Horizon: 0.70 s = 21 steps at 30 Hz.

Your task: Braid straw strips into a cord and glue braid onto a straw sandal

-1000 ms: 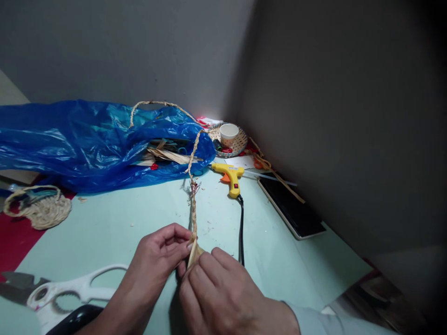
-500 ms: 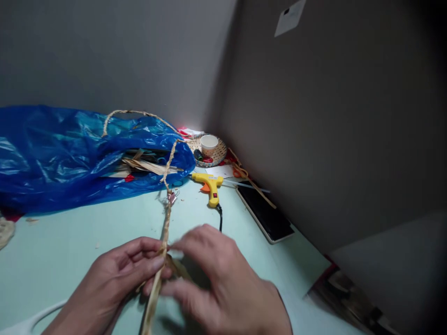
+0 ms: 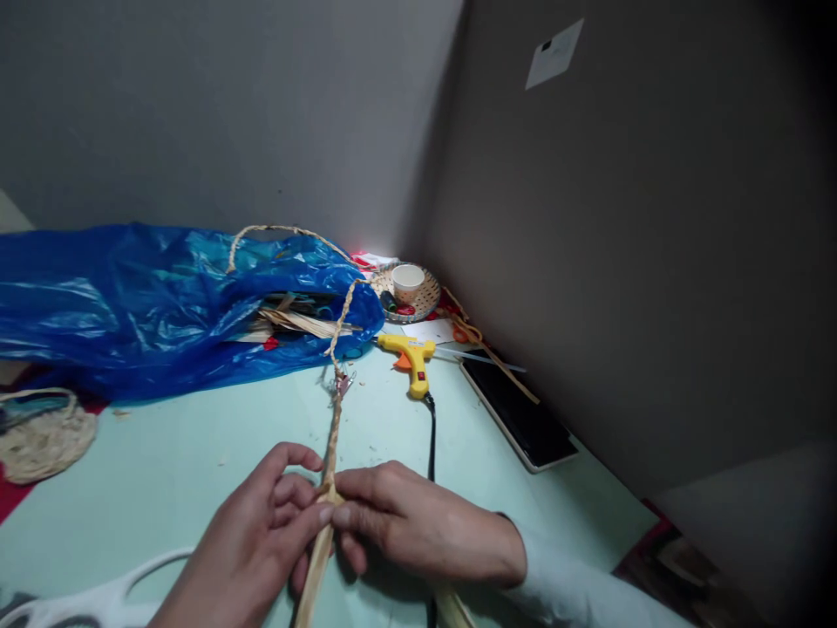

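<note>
the pale green table (image 3: 176, 453) is spreading under all the work. on it, at the far left, the big blue plastic bag (image 3: 131, 296) is lying on its side, and its mouth is opening to the right, where dry strips are showing inside. the braided cord (image 3: 334, 436) is running from the far side toward the near middle, and its near end is sitting between the two hands. the right hand (image 3: 418, 528) is coming from the near right and is pinching this end between thumb and index finger. the left hand (image 3: 261, 515) is pinching the pale flat strip (image 3: 316, 576) just below the same end, with its thumb on top, while its index finger is curving beside the braid. the strip is hanging down toward the near edge. at the near left, the white-handled scissors (image 3: 108, 602) are lying partly behind the left forearm. on the right, the black-screened device (image 3: 523, 414) is resting near the wall. on the left, the round woven piece (image 3: 49, 445) is lying near the bag. the yellow glue gun (image 3: 417, 353) is lying at far middle. behind it, the woven tray (image 3: 425, 292) is holding the white cup (image 3: 408, 283). the small metal clip (image 3: 343, 384) is gripping the cord beyond the hands.
</note>
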Motion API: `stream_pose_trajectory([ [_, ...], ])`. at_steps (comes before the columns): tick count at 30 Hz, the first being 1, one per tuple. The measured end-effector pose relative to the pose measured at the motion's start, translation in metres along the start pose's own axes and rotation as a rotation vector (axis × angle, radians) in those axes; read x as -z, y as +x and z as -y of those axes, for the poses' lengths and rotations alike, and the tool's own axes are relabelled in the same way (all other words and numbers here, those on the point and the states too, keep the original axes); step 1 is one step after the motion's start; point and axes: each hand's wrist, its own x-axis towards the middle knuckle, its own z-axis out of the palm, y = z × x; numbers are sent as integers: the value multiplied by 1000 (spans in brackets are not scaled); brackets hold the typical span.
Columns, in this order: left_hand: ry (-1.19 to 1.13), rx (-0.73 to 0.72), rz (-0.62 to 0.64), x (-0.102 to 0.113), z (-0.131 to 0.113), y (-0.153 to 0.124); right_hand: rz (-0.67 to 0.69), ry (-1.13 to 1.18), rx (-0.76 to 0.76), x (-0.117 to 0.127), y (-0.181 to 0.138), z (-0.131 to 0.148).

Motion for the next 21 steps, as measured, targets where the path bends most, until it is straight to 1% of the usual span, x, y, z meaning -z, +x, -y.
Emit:
stream_pose_trajectory([
  [4, 72, -56, -57, 4, 6, 3, -84, -88, 1, -2, 1, -6],
  [7, 236, -118, -56, 4, 4, 1, -150, -211, -2, -8, -1, -8],
  [9, 365, -156, -80, 3, -1, -3, -182, -246, -35, -12, -2, -7],
  [12, 528, -213, -154, -1, -6, -11, -211, -207, -59, -15, -2, -5],
  [15, 632, -285, -143, -4, -7, -18, -227, -119, -32, -15, 2, -7],
  [17, 653, -320, -144, -5, -8, -20, -244, -48, -27, -15, 5, -9],
  [21, 662, -298, -242, -6, -14, -23, -287, 40, -40, -20, 5, -9],
])
